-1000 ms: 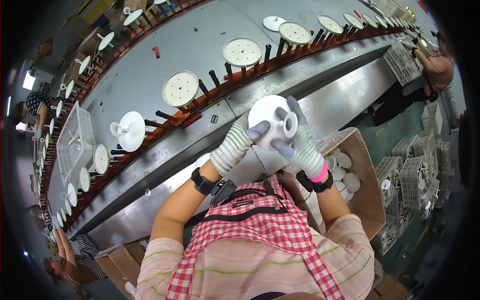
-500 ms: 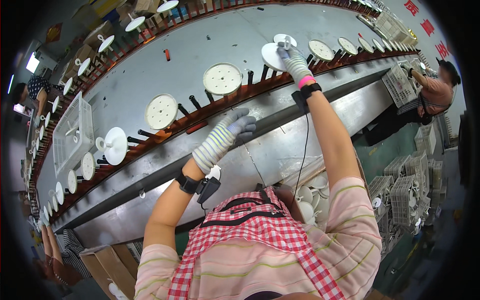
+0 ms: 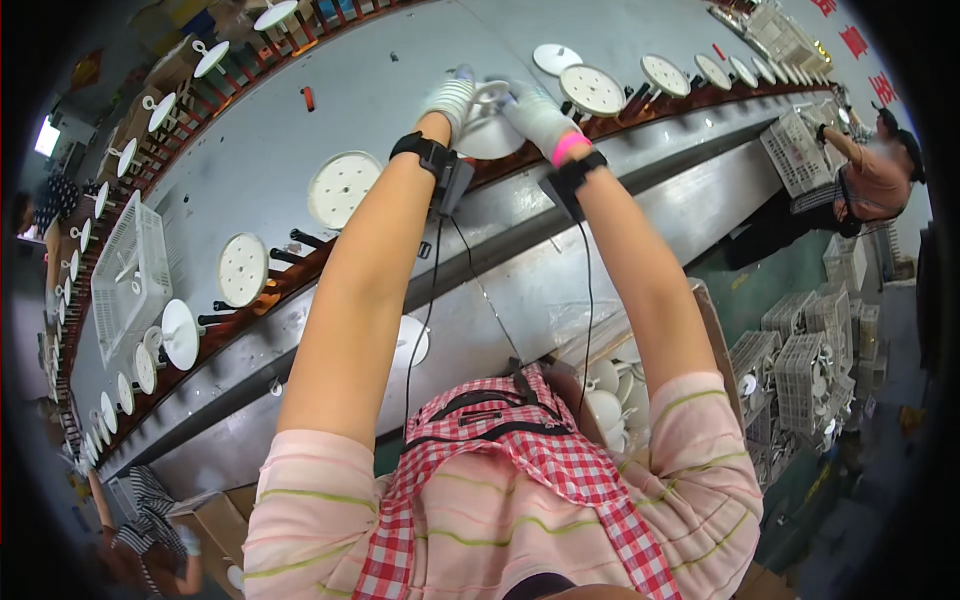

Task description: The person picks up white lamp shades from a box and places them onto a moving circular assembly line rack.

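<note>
A white disc (image 3: 490, 138) with a ring-shaped handle (image 3: 490, 92) is between my two hands, above the row of holders at the table's edge. My right hand (image 3: 538, 115), in a pale glove with a pink band at the wrist, has its fingers closed at the ring's right side. On the other side, my left hand (image 3: 450, 98) in a striped glove reaches to the disc. Its fingers are smeared and partly hidden, so its grip does not show. Behind my right hand, another white disc (image 3: 556, 58) lies on the grey tabletop.
Dotted white discs (image 3: 592, 90) stand on black-tipped holders along the curved brown rail. A white plastic basket (image 3: 135, 275) sits on the table at left. A box of white discs (image 3: 605, 400) is by my waist. Co-workers (image 3: 868, 185) stand at right and left.
My left hand has moved up and right to the ringed disc. My right hand has moved left with it. The discs on the rail have shifted left.
</note>
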The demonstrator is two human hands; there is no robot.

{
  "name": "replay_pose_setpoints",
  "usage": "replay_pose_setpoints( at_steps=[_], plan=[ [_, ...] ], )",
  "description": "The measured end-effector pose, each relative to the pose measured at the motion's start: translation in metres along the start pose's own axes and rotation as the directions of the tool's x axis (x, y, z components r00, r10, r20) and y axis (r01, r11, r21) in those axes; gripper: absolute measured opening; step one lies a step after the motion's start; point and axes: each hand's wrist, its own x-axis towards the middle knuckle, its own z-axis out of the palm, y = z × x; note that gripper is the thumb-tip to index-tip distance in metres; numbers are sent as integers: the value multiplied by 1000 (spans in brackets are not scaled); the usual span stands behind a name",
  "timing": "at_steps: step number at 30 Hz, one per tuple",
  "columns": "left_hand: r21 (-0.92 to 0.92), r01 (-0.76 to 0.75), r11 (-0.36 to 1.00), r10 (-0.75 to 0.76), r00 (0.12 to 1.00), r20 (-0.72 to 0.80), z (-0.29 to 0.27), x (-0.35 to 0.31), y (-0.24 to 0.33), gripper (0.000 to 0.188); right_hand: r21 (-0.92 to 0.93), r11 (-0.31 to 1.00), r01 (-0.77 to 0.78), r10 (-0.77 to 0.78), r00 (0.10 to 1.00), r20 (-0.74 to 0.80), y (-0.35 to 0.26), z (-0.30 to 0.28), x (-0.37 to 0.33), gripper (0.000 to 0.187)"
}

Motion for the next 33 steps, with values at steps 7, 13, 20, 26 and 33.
replay_pose_setpoints(
  at_steps=[7,13,20,26,33],
  plan=[
    [793,-432,430,499,846,190,-39,8,-12,36,-465,885,-13,114,975,190,-13,28,76,38],
    [577,-559,596,528,814,243,-133,30,-58,47,-540,812,222,-320,943,-94,-71,67,-25,20],
    [448,-448,774,561,813,-156,-224,9,-55,39,485,871,-77,-175,874,452,-38,30,-253,32],
    [739,-187,647,555,781,-288,-204,-43,-70,48,526,346,-777,938,270,-218,205,38,-467,31],
    [863,-279,422,808,548,-218,-197,-132,-115,59,-320,311,-895,712,442,-546,218,50,-504,35]
  ],
)
